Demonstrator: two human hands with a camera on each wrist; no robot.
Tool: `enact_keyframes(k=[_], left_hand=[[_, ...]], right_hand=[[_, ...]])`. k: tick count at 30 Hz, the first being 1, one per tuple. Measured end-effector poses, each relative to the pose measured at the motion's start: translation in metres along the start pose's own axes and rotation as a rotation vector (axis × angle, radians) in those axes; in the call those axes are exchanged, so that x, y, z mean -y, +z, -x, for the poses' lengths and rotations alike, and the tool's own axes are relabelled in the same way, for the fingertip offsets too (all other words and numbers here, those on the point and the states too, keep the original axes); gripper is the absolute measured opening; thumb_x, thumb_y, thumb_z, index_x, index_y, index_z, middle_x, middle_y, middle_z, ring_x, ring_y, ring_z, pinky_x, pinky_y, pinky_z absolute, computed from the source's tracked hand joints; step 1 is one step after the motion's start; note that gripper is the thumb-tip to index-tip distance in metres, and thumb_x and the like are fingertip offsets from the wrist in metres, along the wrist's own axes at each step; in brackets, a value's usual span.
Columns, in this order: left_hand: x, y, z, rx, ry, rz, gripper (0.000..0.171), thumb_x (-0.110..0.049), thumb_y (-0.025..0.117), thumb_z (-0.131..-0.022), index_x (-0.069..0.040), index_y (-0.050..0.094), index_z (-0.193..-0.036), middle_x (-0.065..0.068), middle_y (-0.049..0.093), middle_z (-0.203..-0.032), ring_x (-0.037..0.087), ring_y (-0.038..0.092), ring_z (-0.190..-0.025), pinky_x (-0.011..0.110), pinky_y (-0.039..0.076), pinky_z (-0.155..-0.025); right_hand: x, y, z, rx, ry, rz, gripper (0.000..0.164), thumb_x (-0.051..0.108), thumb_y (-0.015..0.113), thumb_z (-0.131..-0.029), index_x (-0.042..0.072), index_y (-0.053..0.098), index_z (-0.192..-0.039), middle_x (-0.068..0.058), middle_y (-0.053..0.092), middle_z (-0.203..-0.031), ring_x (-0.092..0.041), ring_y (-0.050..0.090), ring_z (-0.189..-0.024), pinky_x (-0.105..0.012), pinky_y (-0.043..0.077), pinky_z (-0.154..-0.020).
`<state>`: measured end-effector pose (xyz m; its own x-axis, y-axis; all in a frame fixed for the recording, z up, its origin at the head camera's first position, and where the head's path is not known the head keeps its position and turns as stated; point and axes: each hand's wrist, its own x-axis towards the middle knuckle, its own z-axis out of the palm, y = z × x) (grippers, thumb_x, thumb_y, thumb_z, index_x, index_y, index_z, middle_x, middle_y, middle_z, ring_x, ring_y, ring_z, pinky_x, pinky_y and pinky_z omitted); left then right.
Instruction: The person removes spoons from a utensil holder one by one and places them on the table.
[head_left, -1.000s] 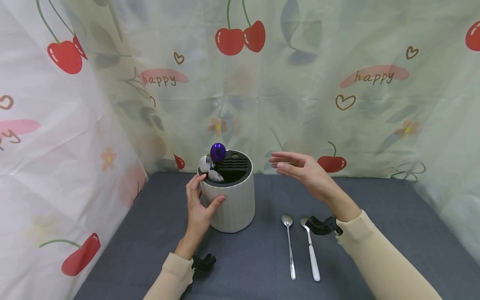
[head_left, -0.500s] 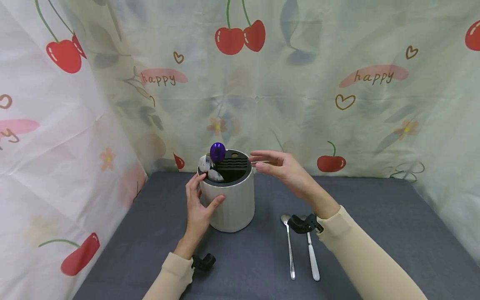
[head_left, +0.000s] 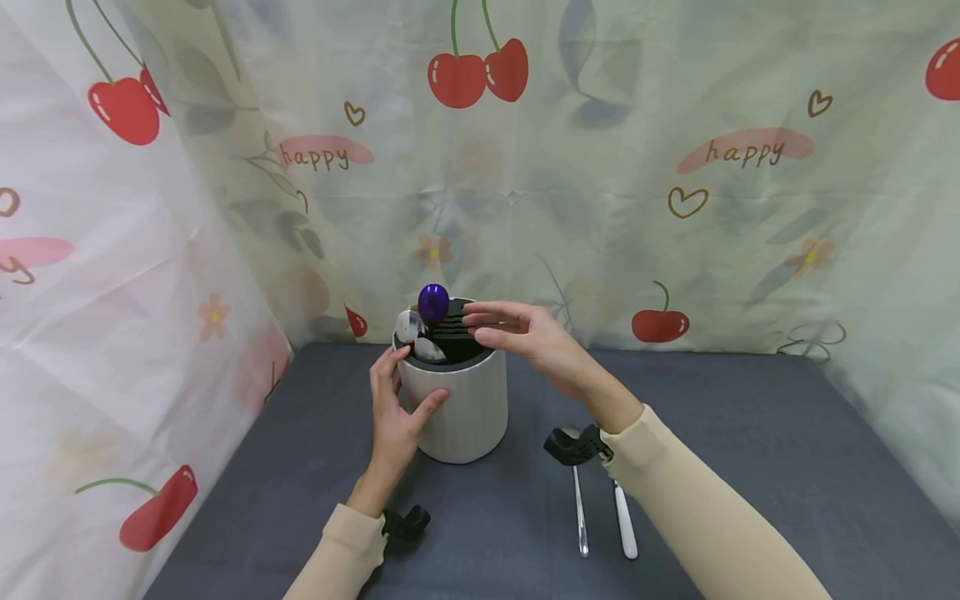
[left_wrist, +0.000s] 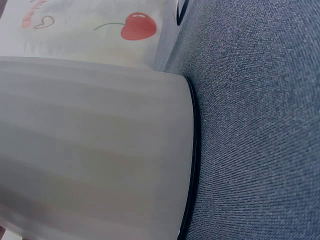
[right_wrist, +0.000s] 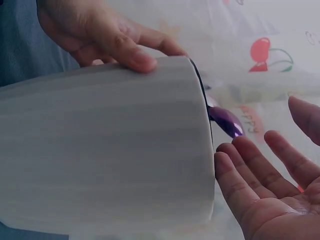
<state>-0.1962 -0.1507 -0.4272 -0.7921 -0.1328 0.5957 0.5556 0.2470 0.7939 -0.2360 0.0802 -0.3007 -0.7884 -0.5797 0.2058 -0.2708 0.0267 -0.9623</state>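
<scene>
A ribbed off-white utensil holder [head_left: 465,417] with a dark slotted top stands upright on the table. My left hand [head_left: 393,408] holds its left side, thumb on the front and fingers up by the rim. From its left part stick out a shiny purple spoon head [head_left: 433,304] and two silver spoon heads [head_left: 428,349]. Over the right part of the top hovers my right hand [head_left: 532,333], holding nothing, its fingers extended. In the right wrist view the fingertips of that right hand [right_wrist: 270,195] are close to the rim; whether they touch it I cannot tell.
On the dark grey tablecloth [head_left: 712,467], right of the holder, lie a long silver spoon [head_left: 581,517] and a white-handled spoon [head_left: 625,525]. My right forearm and wrist camera [head_left: 573,446] partly cover them. A cherry-printed curtain [head_left: 600,233] encloses the back and left.
My right hand has moved left, from beside the utensil holder to above its top. My left hand and the holder stay where they were.
</scene>
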Motion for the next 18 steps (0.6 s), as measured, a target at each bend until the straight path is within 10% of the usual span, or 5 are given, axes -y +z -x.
enact_keyframes(k=[18], left_hand=[[-0.015,0.000,0.000,-0.008,0.064,0.018,0.074,-0.024,0.082,-0.092,-0.002,0.040,-0.149,0.027,0.029,-0.154,0.035,0.028,-0.147,0.073,0.026,-0.114]], right_hand=[[0.001,0.036,-0.020,0.073,-0.074,0.168,0.046,0.013,0.065,-0.104,0.003,0.056,-0.147,-0.016,0.064,-0.137,-0.027,0.065,-0.123,-0.042,0.055,-0.099]])
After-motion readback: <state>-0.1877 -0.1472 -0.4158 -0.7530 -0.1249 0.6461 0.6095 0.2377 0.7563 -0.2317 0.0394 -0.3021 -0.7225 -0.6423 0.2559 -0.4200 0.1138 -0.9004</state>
